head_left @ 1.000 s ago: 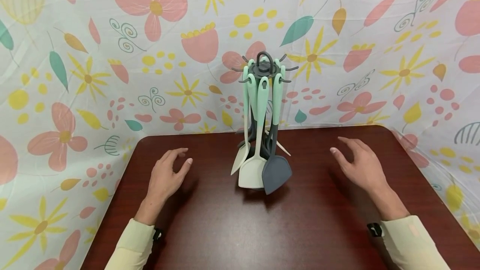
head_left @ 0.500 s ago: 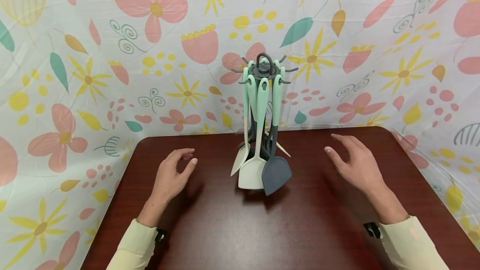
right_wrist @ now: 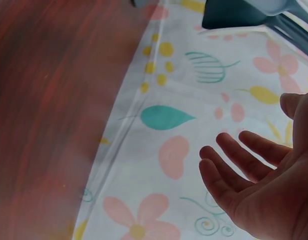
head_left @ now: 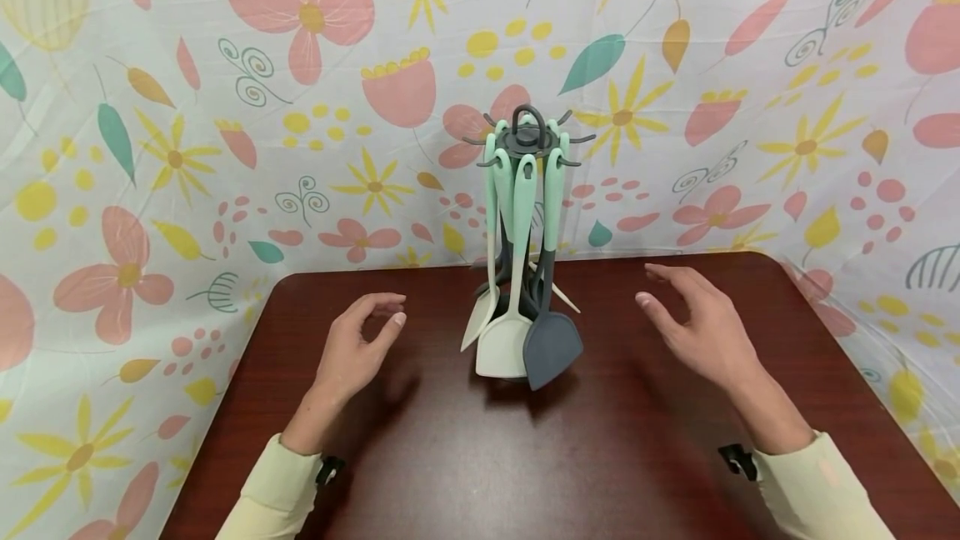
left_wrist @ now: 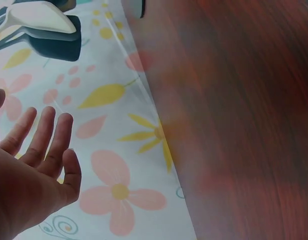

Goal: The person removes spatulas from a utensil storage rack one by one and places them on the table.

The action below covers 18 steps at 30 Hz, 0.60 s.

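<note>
A dark grey rotating-style utensil rack (head_left: 528,138) stands upright near the back of the table, hung with several mint-handled kitchen tools. A cream turner (head_left: 504,347) faces front, and a dark grey turner (head_left: 553,348) hangs to its right. Further left hangs another cream utensil (head_left: 480,319); its kind is hard to tell. My left hand (head_left: 358,348) hovers left of the rack, fingers relaxed and holding nothing. On the other side, my right hand (head_left: 701,327) is held in the air, also bare, with thumb and fingers apart. Both wrist views show loosely bent fingers and utensil heads at the top.
The dark red-brown wooden table (head_left: 517,473) has rounded back corners. Directly behind it hangs a white cloth (head_left: 300,148) printed with flowers and leaves. Light sleeves (head_left: 273,482) and black wrist straps show on both arms.
Both hands have moved inward toward the rack, the left one rightward and the right one leftward. The rack and its utensils have stayed in place.
</note>
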Motion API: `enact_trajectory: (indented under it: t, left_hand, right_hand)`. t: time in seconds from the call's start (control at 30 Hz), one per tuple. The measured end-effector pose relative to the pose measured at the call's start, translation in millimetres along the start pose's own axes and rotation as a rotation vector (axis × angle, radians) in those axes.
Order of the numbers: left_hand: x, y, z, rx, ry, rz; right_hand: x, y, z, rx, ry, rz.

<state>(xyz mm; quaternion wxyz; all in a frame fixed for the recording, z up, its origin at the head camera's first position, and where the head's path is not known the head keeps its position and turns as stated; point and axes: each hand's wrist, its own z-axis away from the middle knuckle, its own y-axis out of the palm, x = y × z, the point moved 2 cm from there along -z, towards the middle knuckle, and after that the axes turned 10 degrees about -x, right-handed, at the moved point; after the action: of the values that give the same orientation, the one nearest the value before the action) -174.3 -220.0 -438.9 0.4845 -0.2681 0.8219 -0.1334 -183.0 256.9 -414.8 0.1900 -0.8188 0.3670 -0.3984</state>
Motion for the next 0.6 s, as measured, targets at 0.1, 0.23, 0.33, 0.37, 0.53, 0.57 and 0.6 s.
enact_trajectory:
  t: [0.1, 0.23, 0.33, 0.37, 0.53, 0.57, 0.6]
  left_hand:
    - [-4.1, 1.2, -0.8, 0.008, 0.000, 0.037]
    - [-8.5, 2.7, -1.5, 0.014, -0.008, 0.058]
    - [-11.1, 4.4, -2.6, 0.015, -0.021, 0.080]
    - [-12.2, 5.2, -3.1, 0.016, -0.026, 0.087]
    - [-16.7, 10.0, -6.1, 0.017, -0.061, 0.128]
    - [-17.9, 11.2, -6.9, 0.019, -0.066, 0.135]
    - [-18.9, 12.3, -7.8, 0.019, -0.067, 0.142]
  right_hand:
    - [6.1, -0.7, -0.4, 0.000, -0.009, -0.008]
    - [13.3, -1.7, -1.5, -0.007, -0.034, -0.007]
    - [18.4, -2.3, -2.2, -0.008, -0.052, -0.015]
    - [20.2, -2.5, -2.3, -0.006, -0.057, -0.021]
    - [30.0, -4.1, -3.3, 0.012, -0.081, -0.074]
    - [31.9, -4.6, -3.6, 0.012, -0.085, -0.083]
    - [33.8, -4.9, -3.9, 0.012, -0.088, -0.091]
